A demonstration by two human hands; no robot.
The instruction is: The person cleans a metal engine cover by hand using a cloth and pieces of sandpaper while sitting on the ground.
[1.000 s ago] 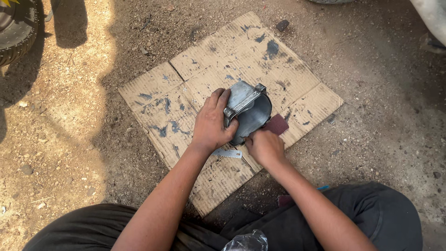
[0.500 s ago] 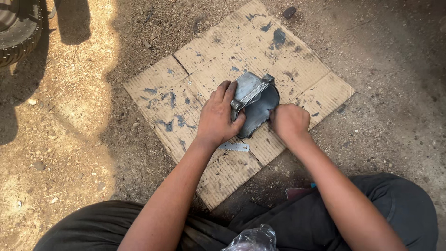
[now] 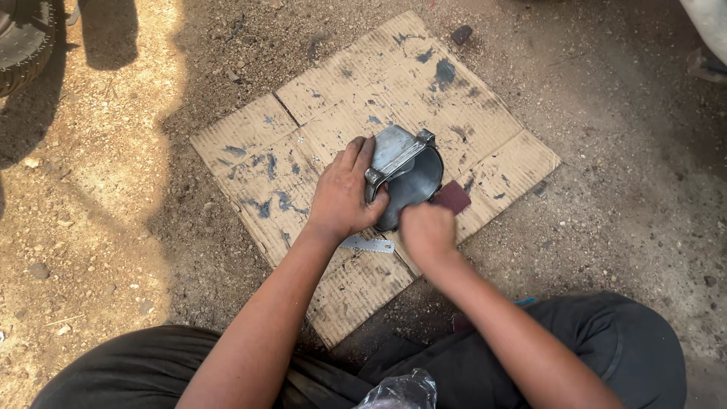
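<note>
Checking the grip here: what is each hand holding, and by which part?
Left hand grips the metal part by its left rim. Right hand holds the sandpaper by its near end.

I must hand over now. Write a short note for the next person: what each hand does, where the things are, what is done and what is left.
Left hand: grips the grey metal part on the stained cardboard sheet.
Right hand: presses a dark red abrasive sheet at the part's lower edge.
A small metal blade lies on the cardboard below the left hand.
Done: cannot tell how far the rubbing has gone.
Left: probably more rubbing; check the surface.
</note>
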